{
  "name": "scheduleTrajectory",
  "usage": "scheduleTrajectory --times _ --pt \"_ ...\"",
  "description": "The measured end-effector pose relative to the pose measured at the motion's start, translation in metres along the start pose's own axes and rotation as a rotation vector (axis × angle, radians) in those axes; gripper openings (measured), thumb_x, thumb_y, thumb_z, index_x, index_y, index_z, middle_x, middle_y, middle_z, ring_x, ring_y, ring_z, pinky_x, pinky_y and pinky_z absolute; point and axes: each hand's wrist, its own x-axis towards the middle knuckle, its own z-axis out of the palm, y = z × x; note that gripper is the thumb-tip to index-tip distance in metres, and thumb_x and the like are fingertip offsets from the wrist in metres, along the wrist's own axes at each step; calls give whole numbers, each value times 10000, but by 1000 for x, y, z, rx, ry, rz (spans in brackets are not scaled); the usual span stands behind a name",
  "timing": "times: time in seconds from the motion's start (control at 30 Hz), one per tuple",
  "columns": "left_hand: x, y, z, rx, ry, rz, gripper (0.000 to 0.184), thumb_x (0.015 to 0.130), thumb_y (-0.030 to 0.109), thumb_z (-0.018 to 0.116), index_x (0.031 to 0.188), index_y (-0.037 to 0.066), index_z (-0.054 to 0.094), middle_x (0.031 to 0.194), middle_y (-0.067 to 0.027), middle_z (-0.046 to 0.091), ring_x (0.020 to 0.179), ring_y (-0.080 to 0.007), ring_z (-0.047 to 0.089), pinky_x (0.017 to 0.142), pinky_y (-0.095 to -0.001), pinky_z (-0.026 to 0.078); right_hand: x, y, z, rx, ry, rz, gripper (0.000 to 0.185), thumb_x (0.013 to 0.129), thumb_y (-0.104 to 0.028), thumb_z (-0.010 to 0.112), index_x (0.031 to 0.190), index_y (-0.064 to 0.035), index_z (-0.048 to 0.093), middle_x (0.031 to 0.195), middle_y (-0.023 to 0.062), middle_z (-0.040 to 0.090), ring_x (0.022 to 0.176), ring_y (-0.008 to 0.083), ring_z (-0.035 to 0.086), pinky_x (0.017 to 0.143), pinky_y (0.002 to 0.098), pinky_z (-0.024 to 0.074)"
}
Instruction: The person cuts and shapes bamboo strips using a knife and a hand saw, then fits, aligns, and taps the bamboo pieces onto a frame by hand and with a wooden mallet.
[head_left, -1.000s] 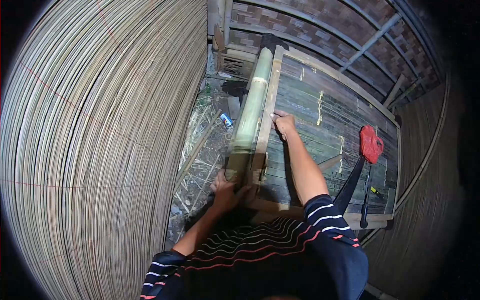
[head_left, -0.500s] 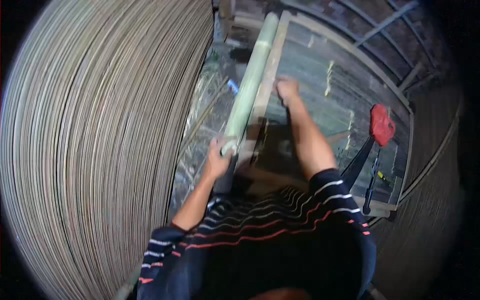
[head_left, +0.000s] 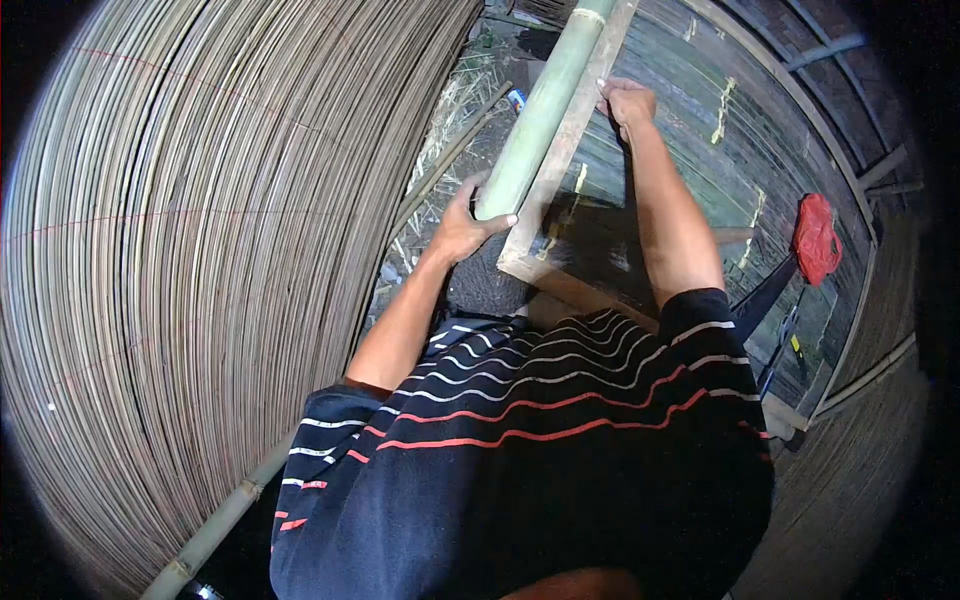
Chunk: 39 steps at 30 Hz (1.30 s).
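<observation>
A thick green bamboo pole lies slantwise along the left side of a wooden-framed panel. My left hand is closed around the pole's near end, thumb across the top and fingers down its left side. My right hand is at the panel's left frame strip, right of the pole and farther up. Its fingers are curled in and pressed together at the strip's edge; whatever may be between them is too small or hidden to make out.
A tall mass of thin strips fills the left side. On the panel's right lie a red plastic bag and a dark tool with a yellow mark. A stick and a blue can-like object lie among floor scraps.
The view has shifted, so pole, panel and bag appear farther right. My left hand now wraps the pole's end more fully. My right hand stays by the frame strip, its fingers curled.
</observation>
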Motion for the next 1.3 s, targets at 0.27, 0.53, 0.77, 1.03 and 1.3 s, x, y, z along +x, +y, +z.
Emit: scheduleTrajectory --times 0.27,0.53,0.77,1.03,1.3 --pt "-5 15 1 78 -25 -52 1004 688 215 977 1518 69 430 1401 -198 588 1335 -302 526 1157 -412 406 -2 -2 -4 -56 -66 -3 201 889 -65 797 1059 34 759 881 61 735 680 135 673 605 242 578" --pt "-5 6 0 172 -12 -27 1003 697 184 960 1515 30 400 1385 -204 580 1314 -302 534 1162 -408 396 -8 -3 -9 -7 -90 -114 202 846 64 574 935 51 755 885 128 749 651 200 687 604 311 599" --pt "-3 27 1 188 -57 -51 1075 699 103 948 1554 -5 306 1399 -226 569 1301 -310 553 1114 -404 449 -4 15 -5 -106 -18 -155 461 844 -250 821 1277 -119 736 1104 162 778 962 233 752 861 325 564" --pt "0 44 5 144 -108 -81 1144 676 89 963 1569 -4 253 1475 -229 499 1363 -319 496 1163 -410 402 6 22 0 -256 29 -175 566 869 -227 818 1375 -34 655 906 95 760 713 132 669 678 304 561" --pt "0 40 0 179 -129 -101 1198 692 142 966 1606 26 200 1537 -247 444 1419 -331 443 1194 -416 366 -13 -3 -4 -122 -74 -30 569 896 -165 796 1410 -12 607 1192 181 725 988 216 725 760 347 654"
